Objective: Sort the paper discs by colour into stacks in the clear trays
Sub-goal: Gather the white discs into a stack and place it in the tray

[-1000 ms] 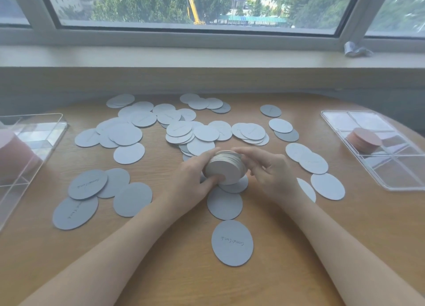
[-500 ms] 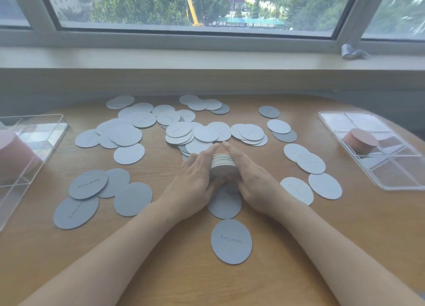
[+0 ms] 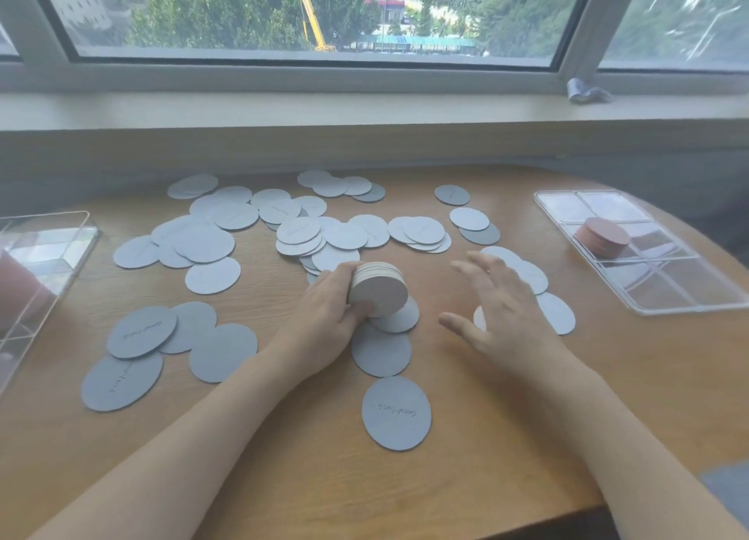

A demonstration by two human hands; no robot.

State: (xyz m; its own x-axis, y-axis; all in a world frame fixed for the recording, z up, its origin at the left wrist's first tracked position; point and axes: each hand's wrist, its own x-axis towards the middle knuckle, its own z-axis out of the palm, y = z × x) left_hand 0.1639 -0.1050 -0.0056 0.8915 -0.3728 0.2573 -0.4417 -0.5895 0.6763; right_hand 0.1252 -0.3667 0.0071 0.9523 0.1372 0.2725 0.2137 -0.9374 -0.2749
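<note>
Head view: the left hand (image 3: 324,316) is gripping the grey disc stack (image 3: 379,292) on edge, while the right hand (image 3: 500,316), beside it, is spreading empty. Keeping thumb and fingers squeezing both faces should stop discs fanning before reaching the clear tray (image 3: 689,292).

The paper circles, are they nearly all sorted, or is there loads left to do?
Loads left. Done: a pink stack sits in the right tray, and something pink shows in the left tray. In hand: the left hand grips a gathered grey stack; the right hand hovers open. Many loose grey discs cover the table.
</note>
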